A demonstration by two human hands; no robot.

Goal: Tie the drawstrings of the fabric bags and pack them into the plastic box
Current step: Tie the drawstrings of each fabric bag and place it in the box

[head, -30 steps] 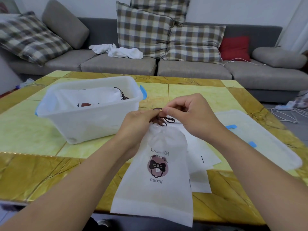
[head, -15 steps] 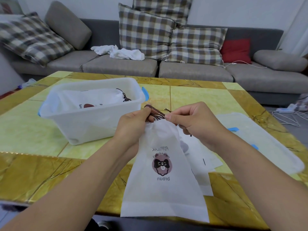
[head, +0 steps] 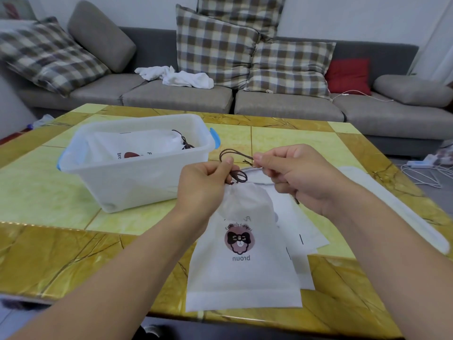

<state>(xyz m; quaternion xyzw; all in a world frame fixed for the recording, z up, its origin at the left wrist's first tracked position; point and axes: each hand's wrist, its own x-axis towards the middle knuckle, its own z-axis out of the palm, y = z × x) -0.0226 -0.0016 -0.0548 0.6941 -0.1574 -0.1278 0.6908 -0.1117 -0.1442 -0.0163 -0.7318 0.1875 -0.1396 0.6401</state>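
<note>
A white fabric bag (head: 241,268) with a bow-and-bear print hangs over the table's near edge, its neck gathered. My left hand (head: 203,187) pinches the gathered neck and the brown drawstring (head: 232,159). My right hand (head: 291,175) pinches the other end of the drawstring, and a loop stands between the two hands. A translucent plastic box (head: 137,177) with blue handles sits to the left. One tied bag (head: 137,148) lies inside it. More white bags (head: 301,231) lie flat under my right hand.
The box lid (head: 392,212) lies on the right part of the yellow marble table (head: 49,200). Behind the table stands a grey sofa (head: 289,106) with checked cushions, a red cushion and a white cloth. Cables lie on the floor at right.
Both hands have come lower and a little apart, drawing the string into an open loop above the bag's neck. The bag has shifted slightly right.
</note>
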